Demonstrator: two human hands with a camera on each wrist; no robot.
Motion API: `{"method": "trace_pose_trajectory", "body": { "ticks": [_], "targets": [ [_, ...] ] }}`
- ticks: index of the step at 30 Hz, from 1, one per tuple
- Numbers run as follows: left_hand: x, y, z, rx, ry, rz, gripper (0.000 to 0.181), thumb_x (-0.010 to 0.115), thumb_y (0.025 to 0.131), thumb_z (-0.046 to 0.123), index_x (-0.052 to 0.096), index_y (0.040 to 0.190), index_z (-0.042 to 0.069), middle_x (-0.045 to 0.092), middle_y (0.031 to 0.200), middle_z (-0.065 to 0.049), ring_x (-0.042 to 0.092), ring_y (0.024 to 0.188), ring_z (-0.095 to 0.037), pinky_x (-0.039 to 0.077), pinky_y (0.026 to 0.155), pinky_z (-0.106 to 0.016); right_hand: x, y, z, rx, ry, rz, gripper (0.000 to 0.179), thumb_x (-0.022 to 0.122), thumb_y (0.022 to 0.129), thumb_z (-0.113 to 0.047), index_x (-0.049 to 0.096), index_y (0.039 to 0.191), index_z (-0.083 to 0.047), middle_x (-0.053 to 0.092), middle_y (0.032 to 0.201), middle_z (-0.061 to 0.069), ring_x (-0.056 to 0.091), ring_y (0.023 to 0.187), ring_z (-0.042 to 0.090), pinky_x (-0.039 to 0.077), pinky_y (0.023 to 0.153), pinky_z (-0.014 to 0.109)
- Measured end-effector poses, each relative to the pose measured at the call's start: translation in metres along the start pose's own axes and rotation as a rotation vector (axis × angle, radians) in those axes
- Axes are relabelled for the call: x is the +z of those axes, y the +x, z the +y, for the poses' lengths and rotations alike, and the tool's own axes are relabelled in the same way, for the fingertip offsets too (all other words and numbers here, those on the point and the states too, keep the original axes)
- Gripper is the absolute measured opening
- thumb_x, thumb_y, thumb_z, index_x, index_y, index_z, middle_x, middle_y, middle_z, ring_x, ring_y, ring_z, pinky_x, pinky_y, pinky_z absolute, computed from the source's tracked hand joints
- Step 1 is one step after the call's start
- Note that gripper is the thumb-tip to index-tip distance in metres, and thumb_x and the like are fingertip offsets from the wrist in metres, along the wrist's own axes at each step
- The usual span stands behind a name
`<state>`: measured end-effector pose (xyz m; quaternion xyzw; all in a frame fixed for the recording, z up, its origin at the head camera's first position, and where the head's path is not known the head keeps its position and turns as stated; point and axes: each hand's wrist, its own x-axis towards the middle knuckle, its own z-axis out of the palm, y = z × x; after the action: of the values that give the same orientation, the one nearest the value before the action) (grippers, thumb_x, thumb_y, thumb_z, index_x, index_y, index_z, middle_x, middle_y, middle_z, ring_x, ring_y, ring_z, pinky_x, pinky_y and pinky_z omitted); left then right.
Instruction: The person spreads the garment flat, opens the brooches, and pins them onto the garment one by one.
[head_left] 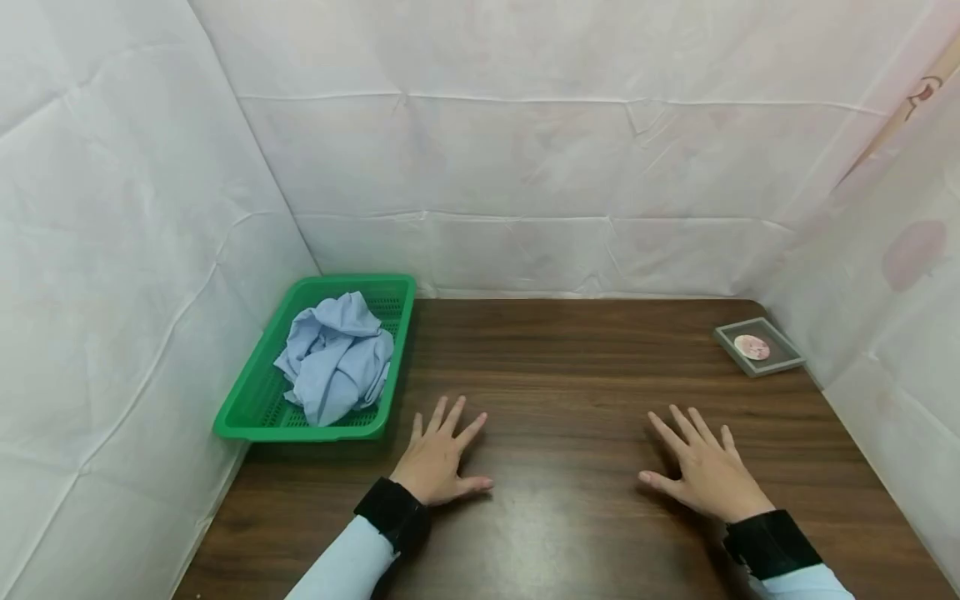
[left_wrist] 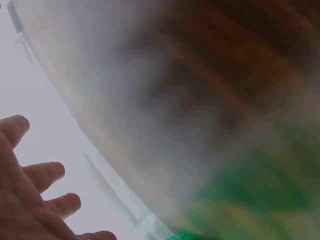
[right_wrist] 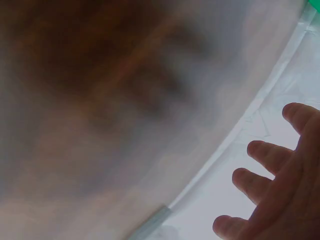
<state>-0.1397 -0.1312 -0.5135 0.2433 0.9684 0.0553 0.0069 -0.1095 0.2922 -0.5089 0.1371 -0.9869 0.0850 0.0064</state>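
Observation:
My left hand (head_left: pixel 438 462) is at the dark wooden table, fingers spread and holding nothing, just right of the green basket's near corner. Inside that green basket (head_left: pixel 236 422) lies a crumpled light blue cloth (head_left: pixel 337 358). Over on the right side, my right hand (head_left: pixel 705 475) is spread the same way with nothing in it. Beyond it, near the far right corner, lies a small grey frame-like tray (head_left: pixel 780 363) with a round pinkish piece (head_left: pixel 752 347) on it. Both wrist views show the spread fingers; whether the palms touch the tabletop I cannot tell.
The brown wooden table (head_left: pixel 562 358) has white sheeting at its left, back and right sides. The back sheet (head_left: pixel 510 167) meets the table's far edge. Black bands (head_left: pixel 772 543) circle both wrists. The basket stands against the left sheet.

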Motion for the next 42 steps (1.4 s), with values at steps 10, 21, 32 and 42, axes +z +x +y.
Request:
{"method": "trace_pose_trajectory", "body": {
  "ticks": [10,21,32,42],
  "targets": [
    [-0.043,0.011,0.006,0.122,0.005,0.059,0.098,0.055,0.076,0.078,0.014,0.154,0.036,0.014,0.159,-0.013,0.014,0.144,-0.037,0.028,0.104,-0.063,-0.020,0.027,-0.018,-0.106,0.000,0.057,0.091,0.056,0.082,-0.070,0.033,0.151,-0.015,0.030,0.150,0.026,0.030,0.135,0.047,0.024,0.097,0.073],
    [-0.122,0.024,-0.040,0.064,-0.117,0.159,0.073,0.054,0.095,0.050,0.028,0.152,0.014,0.040,0.146,-0.019,0.038,0.134,-0.035,0.034,0.106,-0.049,-0.024,0.054,-0.066,-0.242,0.231,0.023,0.080,0.054,0.087,-0.065,0.044,0.144,-0.010,0.037,0.148,0.019,0.044,0.128,0.040,0.043,0.095,0.056],
    [-0.155,0.036,-0.120,-0.188,-0.108,0.090,0.066,0.058,0.096,0.030,0.030,0.150,0.004,0.038,0.144,-0.026,0.035,0.132,-0.043,0.034,0.103,-0.058,-0.016,0.073,-0.122,-0.337,0.286,-0.059,0.080,0.052,0.088,-0.065,0.046,0.142,-0.007,0.050,0.140,0.013,0.048,0.127,0.029,0.042,0.099,0.048],
    [-0.124,0.050,-0.180,-0.377,-0.021,-0.070,0.095,0.074,0.079,0.049,0.028,0.150,0.007,0.021,0.149,-0.032,0.012,0.134,-0.059,0.022,0.088,-0.082,-0.007,0.079,-0.144,-0.368,0.311,-0.143,0.081,0.051,0.090,-0.063,0.041,0.145,-0.006,0.046,0.144,0.012,0.045,0.130,0.028,0.040,0.102,0.046]
  ]
}}
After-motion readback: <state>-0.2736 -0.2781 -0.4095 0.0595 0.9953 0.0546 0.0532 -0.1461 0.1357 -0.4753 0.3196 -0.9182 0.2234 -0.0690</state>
